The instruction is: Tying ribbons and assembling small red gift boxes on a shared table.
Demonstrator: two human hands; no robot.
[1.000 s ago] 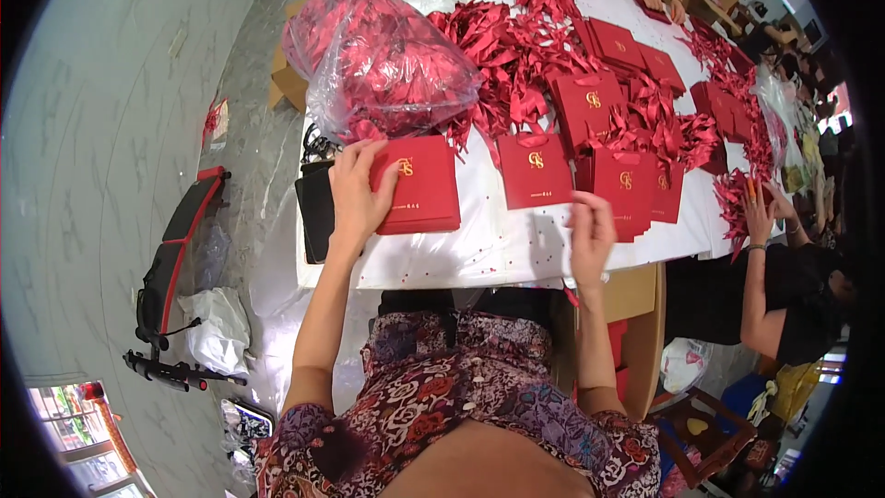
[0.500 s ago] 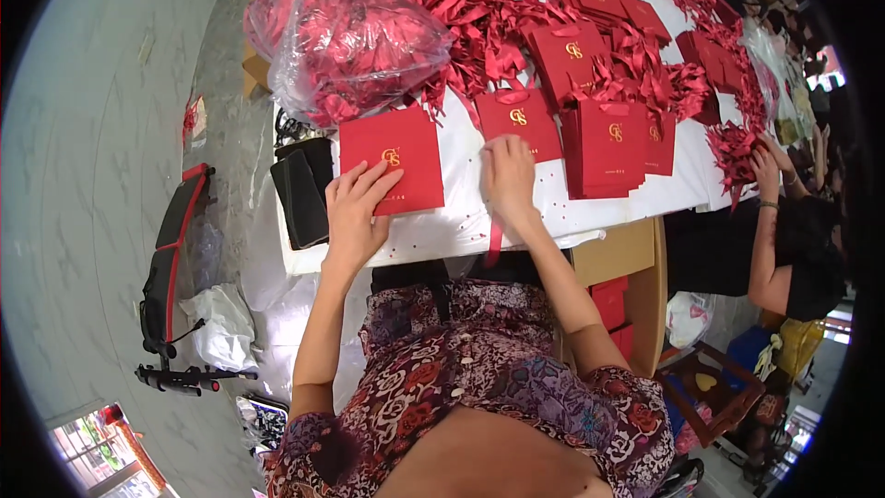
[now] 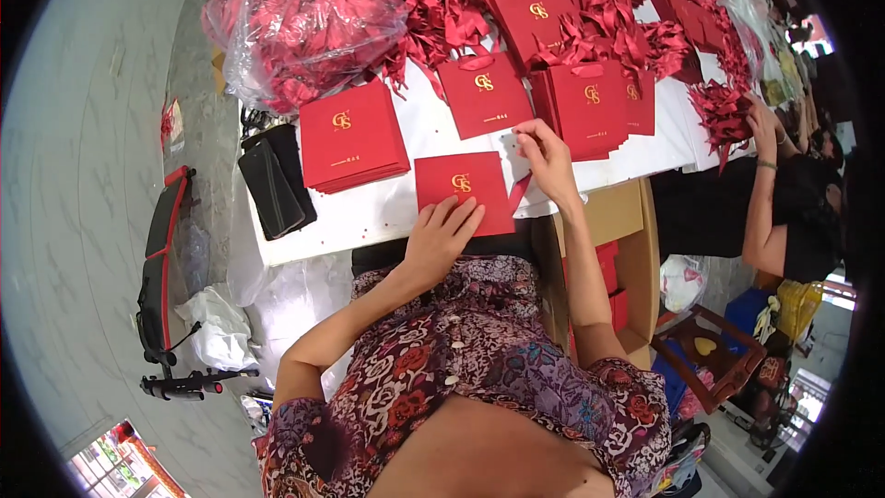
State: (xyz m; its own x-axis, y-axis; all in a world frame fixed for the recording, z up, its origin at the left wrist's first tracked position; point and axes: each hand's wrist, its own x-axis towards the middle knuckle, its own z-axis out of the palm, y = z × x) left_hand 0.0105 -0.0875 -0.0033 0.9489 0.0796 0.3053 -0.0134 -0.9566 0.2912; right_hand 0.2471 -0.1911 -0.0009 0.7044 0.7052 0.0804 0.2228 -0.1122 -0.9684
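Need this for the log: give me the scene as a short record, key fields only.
left hand: left hand, fingers resting on the front red bag
right hand: right hand, fingers curled, beside a loose red ribbon; grip on it unclear
surface: white-covered table
left side: red bag stack, black case
behind: clear plastic bag of red ribbons
right side: more red bags; a co-worker's hand at a ribbon heap

Bare cloth (image 3: 427, 129) offers passage between left stack (image 3: 353, 134) and middle bag (image 3: 484, 106), but near bag (image 3: 484, 189) and ribbons (image 3: 419, 23) crowd its ends.
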